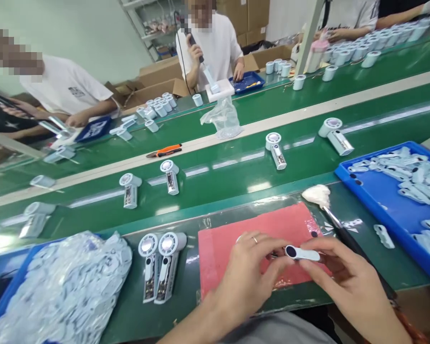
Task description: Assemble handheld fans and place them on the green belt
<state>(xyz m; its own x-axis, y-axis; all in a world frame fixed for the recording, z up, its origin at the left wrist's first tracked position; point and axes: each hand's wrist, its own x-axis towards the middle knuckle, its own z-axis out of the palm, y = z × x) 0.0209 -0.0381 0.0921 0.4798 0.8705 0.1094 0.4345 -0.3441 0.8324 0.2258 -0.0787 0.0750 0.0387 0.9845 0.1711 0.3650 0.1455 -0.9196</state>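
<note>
Over a red mat (229,248), a slim pale blue plastic cover piece (306,253) with a dark oval at one end is held between my two hands. My left hand (249,265), wearing a ring, pinches near the dark oval end. A small white edge shows behind its knuckles, and what else lies under that palm is hidden. My right hand (354,274) grips the other end between thumb and fingers. Left of the mat lie two handheld fans (149,267) (170,267) side by side, circuit boards exposed in their handles.
A blue tray (390,203) of loose cover pieces stands right, beside a black-handled tool (358,253). A plastic bag (68,286) of similar pieces sits left. Several fans (170,177) lie on the green conveyor (222,181), with orange pliers (168,150) beyond. Co-workers (215,48) sit opposite.
</note>
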